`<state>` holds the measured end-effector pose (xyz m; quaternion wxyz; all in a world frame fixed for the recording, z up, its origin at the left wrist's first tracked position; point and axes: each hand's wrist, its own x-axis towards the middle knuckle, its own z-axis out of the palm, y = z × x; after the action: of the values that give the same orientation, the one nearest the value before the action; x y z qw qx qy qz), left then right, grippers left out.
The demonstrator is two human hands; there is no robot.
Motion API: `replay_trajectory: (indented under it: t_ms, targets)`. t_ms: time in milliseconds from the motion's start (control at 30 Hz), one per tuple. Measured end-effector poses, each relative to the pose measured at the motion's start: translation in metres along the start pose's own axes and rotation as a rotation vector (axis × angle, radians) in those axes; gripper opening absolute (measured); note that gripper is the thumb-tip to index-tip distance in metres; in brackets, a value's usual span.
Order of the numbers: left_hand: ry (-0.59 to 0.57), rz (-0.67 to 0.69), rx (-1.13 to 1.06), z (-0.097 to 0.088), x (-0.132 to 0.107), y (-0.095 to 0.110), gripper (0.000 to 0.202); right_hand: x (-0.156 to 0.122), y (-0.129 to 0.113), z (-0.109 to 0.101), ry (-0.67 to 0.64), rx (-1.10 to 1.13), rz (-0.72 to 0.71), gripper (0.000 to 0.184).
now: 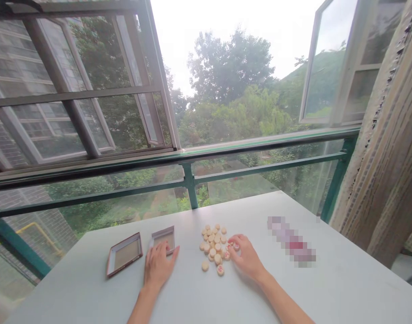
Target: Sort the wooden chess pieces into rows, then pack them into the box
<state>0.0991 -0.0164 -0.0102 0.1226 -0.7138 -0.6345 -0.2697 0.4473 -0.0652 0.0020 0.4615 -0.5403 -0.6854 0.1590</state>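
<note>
A heap of several round, pale wooden game discs (213, 245) with red marks lies in the middle of a white table (327, 288). My right hand (247, 257) rests at the heap's right edge, its fingertips pinched on one disc. My left hand (158, 264) lies flat, fingers stretched out, touching the near edge of a small shallow tray (163, 236) with a dark red rim. A second, larger tray of the same kind (125, 254) sits to its left, tilted.
A blurred pink and red patch (292, 243) lies on the table to the right. Behind the table stands a green railing (190, 184) with glass, open windows above it, trees outside. A curtain (388, 148) hangs at the right.
</note>
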Motion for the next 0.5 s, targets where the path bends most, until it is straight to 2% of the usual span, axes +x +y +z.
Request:
replay_trajectory:
  t_ms: [133, 233, 333, 433, 500]
  targets:
    - [0.004, -0.056, 0.01, 0.0, 0.001, -0.003, 0.033, 0.001, 0.0, 0.0, -0.013, 0.002, -0.007, 0.022]
    - [0.072, -0.054, -0.011, -0.006, 0.002, 0.014, 0.039, 0.002, 0.001, -0.001, -0.036, -0.007, -0.025, 0.025]
    - [0.073, 0.064, -0.164, -0.018, 0.002, 0.05, 0.035, 0.002, 0.003, -0.005, -0.09, -0.016, -0.037, 0.031]
    - [-0.057, 0.242, -0.37, -0.031, -0.004, 0.095, 0.033, 0.0, 0.005, -0.01, -0.125, 0.006, -0.041, 0.038]
    - [-0.155, 0.331, -0.463, -0.035, -0.012, 0.118, 0.032, -0.001, 0.007, -0.012, -0.119, 0.016, -0.053, 0.039]
